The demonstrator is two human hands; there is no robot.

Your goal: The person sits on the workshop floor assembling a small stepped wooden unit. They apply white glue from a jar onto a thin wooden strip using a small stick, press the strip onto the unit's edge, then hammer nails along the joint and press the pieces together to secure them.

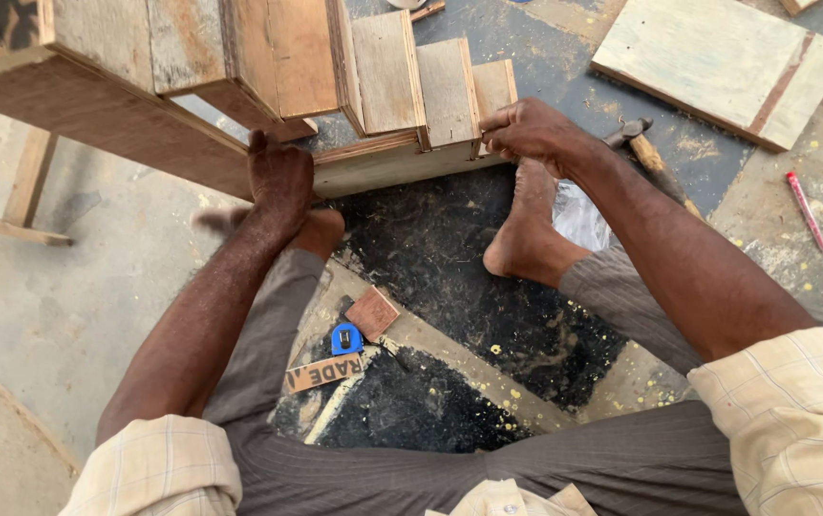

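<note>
Your right hand (526,129) sits upper centre of the frame, its fingers (499,143) curled tight over the right end of a wooden frame (383,162) built of short planks, pinching the corner where a small upright block (494,91) meets the front rail. Your left hand (279,182) lies left of centre, palm down and fingers pointing up the frame, pressed flat against the same rail where it joins a long dark board (96,119); those fingers are not wrapped round anything.

Both forearms reach forward from checked, rolled sleeves, the right bent at the elbow, the left nearly straight. Your bare right foot (526,234) rests just below the right hand.

You sit on a concrete floor (67,306) dusted with sawdust. A blue tape measure (345,339) and a small square wood offcut (372,312) lie between your legs. A hammer (645,143) lies just beyond your right wrist, a plywood panel (717,62) upper right, a red marker (805,210) far right.
</note>
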